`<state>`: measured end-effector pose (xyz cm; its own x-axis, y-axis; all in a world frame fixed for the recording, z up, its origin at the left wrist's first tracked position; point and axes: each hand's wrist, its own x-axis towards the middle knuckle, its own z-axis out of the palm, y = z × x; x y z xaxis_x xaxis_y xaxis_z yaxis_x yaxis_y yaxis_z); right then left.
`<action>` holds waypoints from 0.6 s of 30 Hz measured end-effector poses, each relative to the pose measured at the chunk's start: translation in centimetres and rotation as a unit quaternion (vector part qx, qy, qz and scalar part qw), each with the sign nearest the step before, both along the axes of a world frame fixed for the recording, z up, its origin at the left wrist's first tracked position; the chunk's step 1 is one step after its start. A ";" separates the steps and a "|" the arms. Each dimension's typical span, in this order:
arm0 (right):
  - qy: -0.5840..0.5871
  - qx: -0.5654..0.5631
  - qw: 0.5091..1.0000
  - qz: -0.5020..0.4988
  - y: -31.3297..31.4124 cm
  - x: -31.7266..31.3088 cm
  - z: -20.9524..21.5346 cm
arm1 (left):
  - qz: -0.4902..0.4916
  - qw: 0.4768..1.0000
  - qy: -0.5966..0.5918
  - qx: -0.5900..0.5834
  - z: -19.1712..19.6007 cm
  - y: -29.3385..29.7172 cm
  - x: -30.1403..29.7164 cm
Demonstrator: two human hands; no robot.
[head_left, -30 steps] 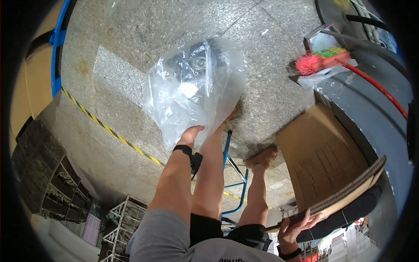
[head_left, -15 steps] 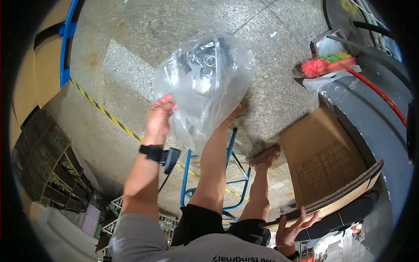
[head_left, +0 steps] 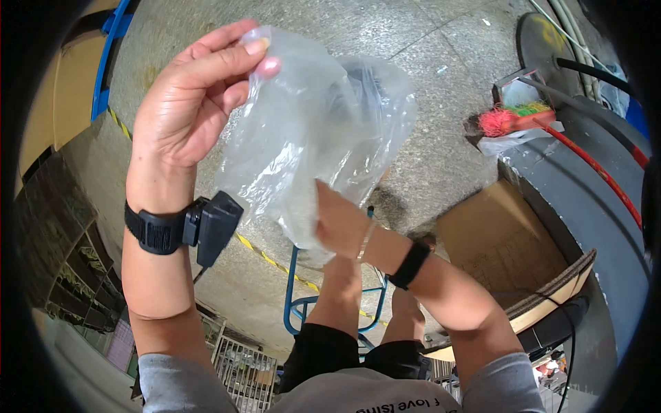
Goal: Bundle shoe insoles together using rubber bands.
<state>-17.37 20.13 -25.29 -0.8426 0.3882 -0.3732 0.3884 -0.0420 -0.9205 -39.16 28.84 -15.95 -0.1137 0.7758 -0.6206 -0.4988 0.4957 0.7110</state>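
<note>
- Since the earlier frame, the left hand (head_left: 187,103) has risen close to the head, bringing one edge of the clear plastic bag (head_left: 286,138) up; the right hand (head_left: 342,221) has left the cardboard and crossed to the bag.
- Left grip: thumb and forefinger pinch the bag's upper edge.
- Right grip: at the bag's near side, its fingertips hidden; I cannot tell whether they grasp plastic.
- Between and beyond the hands hangs the bag, a dark patch showing through its far side.
- Likely step: spreading the bag's mouth; next calls for holding the pinch while the right hand parts the plastic.
- Farther off: blue tubular frame (head_left: 290,279), cardboard (head_left: 509,241), red-and-green bristled brush (head_left: 499,122).
</note>
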 end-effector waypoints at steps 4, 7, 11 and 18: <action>-0.017 -0.086 0.995 0.049 -0.4 -5.2 -0.2 | 0.064 0.993 -0.072 0.070 -0.9 -0.5 0.2; -0.092 0.027 0.992 0.084 -0.6 -6.3 -3.2 | 0.114 0.971 -0.150 0.144 -1.2 0.9 2.4; 0.009 0.259 0.956 0.140 1.2 -7.2 -7.7 | 0.065 0.947 -0.227 0.219 -2.2 3.0 3.3; -0.087 0.159 0.982 -0.047 8.8 -3.7 -10.9 | 0.051 0.922 0.376 0.081 -7.9 -3.4 3.0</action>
